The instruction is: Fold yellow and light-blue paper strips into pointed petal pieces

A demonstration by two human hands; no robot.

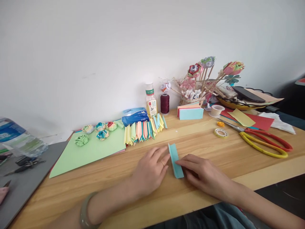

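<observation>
A light-blue strip of paper [175, 160], creased lengthwise with its left side standing up, is on the wooden table between my hands. My right hand [202, 171] grips its right edge, index fingertip on top and the thumb partly hidden below. Beside the raised left side lies my left hand [152, 170], its fingers stretched out and slightly apart, fingertips close to the paper. Whether they touch it I cannot tell. Behind stand a row of folded coloured papers [140, 132] and a stack of flat paper strips [191, 113].
Several folded paper flowers [102, 135] sit on a green sheet [71, 159] at left. To the right lie large scissors [262, 141], a tape roll [221, 133] and a thread spool [217, 110]. A bottle [152, 103] and a tissue pack [135, 115] stand by the wall.
</observation>
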